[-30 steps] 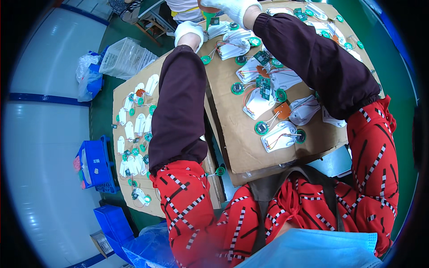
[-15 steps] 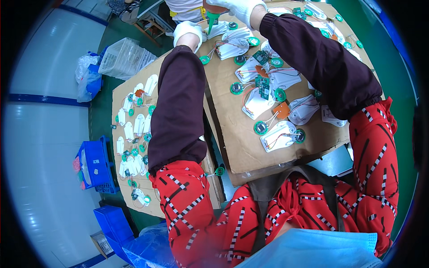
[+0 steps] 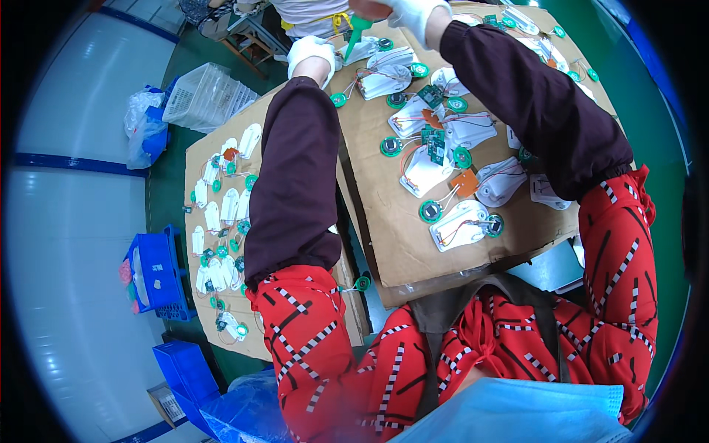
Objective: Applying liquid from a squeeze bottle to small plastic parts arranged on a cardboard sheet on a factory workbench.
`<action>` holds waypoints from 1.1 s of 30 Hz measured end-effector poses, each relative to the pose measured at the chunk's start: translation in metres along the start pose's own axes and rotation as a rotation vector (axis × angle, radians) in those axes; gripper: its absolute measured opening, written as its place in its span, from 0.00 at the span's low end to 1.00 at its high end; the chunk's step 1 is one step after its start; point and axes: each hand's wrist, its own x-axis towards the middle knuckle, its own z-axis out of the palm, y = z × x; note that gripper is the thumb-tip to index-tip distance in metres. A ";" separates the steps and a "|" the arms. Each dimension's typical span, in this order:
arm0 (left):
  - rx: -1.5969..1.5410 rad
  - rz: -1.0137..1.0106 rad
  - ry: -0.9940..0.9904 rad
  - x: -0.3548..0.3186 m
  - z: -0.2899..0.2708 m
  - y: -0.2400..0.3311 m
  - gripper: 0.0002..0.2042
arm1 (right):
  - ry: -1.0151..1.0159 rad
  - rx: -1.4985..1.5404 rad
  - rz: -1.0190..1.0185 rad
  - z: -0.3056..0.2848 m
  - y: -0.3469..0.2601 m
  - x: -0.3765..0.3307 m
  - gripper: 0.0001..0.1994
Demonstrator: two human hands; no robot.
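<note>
My right hand (image 3: 413, 13), in a white glove, is closed around a green nozzle tool (image 3: 356, 31) at the far edge of the cardboard sheet (image 3: 384, 229) on my lap, tip pointing down toward the white plastic shell (image 3: 384, 80) lying just under it. My left hand (image 3: 310, 50), also gloved, rests just beside that shell; I cannot tell if the fingers are curled on anything or just pressing flat, they're too far up in the view.

Judging by how things lie, I'm at the far end of this board. Nearer to me sit more white shells wired to green round discs (image 3: 430, 212) and small green circuit boards (image 3: 434, 148), one with an orange patch (image 3: 465, 182); whether those are already treated I can't make out from here. Off to my left, a second cardboard sheet (image 3: 199, 155) carries rows of the same white shells with green discs, laid out neatly — that looks like a separate batch, done or waiting, I can't say which.

Blue bins (image 3: 155, 269) stand on the floor at my left, a white basket (image 3: 203, 96) beyond them.
</note>
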 end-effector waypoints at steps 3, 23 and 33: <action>0.043 -0.036 0.025 -0.027 -0.012 0.016 0.12 | 0.063 0.224 0.067 -0.023 -0.018 -0.001 0.18; 0.711 0.524 -0.245 -0.069 0.004 0.113 0.12 | 0.030 0.489 0.085 -0.130 -0.054 -0.035 0.12; 0.633 0.577 -0.268 -0.066 -0.004 0.107 0.13 | 0.016 0.010 0.059 -0.110 -0.033 -0.025 0.12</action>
